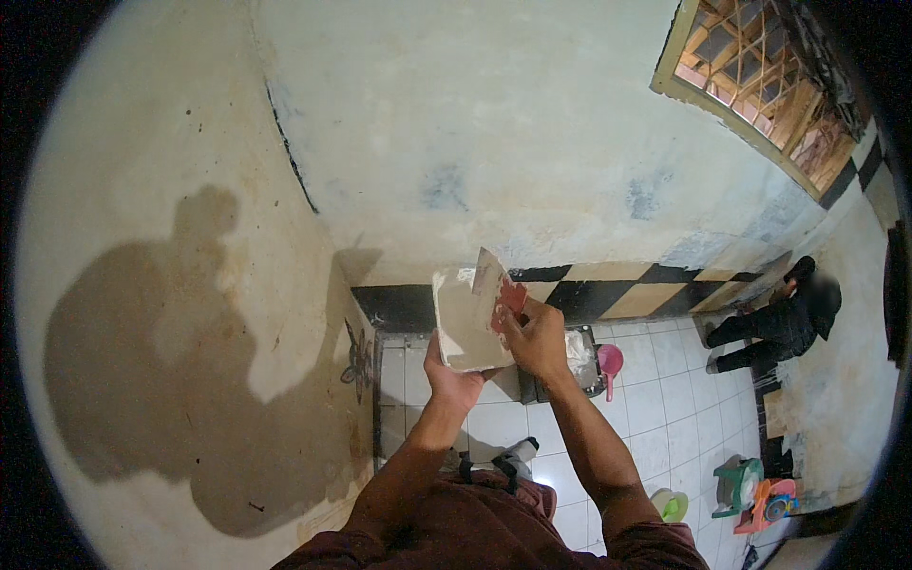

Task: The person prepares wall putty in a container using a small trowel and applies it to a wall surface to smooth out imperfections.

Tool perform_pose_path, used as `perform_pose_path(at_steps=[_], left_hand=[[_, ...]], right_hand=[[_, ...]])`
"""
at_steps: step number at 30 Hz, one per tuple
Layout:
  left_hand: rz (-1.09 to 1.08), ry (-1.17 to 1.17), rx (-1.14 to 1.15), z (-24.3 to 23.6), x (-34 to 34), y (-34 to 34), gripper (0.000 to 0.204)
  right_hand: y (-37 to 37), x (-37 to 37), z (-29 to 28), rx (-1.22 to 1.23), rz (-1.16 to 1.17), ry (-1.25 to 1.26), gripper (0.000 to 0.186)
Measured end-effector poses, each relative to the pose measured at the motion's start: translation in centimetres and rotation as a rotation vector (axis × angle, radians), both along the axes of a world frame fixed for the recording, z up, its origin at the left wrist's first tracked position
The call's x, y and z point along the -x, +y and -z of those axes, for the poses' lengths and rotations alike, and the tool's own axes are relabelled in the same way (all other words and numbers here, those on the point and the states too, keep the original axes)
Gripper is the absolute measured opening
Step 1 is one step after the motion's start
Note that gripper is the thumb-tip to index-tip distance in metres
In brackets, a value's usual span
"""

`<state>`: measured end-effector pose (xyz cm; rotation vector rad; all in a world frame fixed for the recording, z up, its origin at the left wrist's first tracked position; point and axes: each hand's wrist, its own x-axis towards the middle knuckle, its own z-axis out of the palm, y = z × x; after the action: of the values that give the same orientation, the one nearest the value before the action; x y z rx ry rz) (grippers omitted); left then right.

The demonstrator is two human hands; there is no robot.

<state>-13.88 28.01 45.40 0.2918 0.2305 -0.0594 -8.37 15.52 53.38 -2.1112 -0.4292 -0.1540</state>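
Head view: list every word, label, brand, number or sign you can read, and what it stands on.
None can be read.
Board in the left hand, scraper in the right hand: no lettering visible.
Orange item at lower right: too small to tell.

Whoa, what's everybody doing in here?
One person's left hand holds up a flat board with pale smears on it. Their right hand grips a scraper with reddish colouring, its blade over the board; whether they touch is hard to tell. Below, a pink dipper is beside a dark-edged container. Another person is farther off, to the right.
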Motion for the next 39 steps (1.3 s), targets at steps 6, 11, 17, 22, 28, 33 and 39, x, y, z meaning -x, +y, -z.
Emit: perform_pose_path(at_steps=[6, 11, 17, 22, 28, 33, 39], left_hand=[[0.031, -0.005, 0.018, 0.0, 0.1, -0.1, 0.060], [0.001, 0.000, -0.003, -0.2, -0.1, -0.4, 0.062], [0.028, -0.039, 0.047, 0.7, -0.4, 0.2, 0.062], [0.053, -0.038, 0.055, 1.3, -0.9, 0.2, 0.060], [0.086, 0.071, 0.050, 1.2, -1.0, -0.7, 0.056], [0.063, 0.077, 0.006, 0.8, -1.1, -0.6, 0.056], [0.082, 0.024, 0.071, 1.3, -1.3, -0.1, 0.059]], right_hand=[[0.6, 0.0, 0.4, 0.045, 0.036, -0.111, 0.017], [0.2, -0.5, -0.2, -0.051, 0.096, -0.072, 0.025], [-1.3, -1.9, -0.8, 0.119, 0.050, 0.155, 0.033], [-1.6, -3.6, 1.9, 0.102, -0.021, 0.288, 0.037], [-0.6, -4.2, 2.5, -0.093, -0.083, 0.414, 0.026], [0.5, -3.3, 0.2, -0.060, -0.157, 0.323, 0.026], [-0.5, -3.8, -0.6, 0.138, -0.097, 0.231, 0.026]])
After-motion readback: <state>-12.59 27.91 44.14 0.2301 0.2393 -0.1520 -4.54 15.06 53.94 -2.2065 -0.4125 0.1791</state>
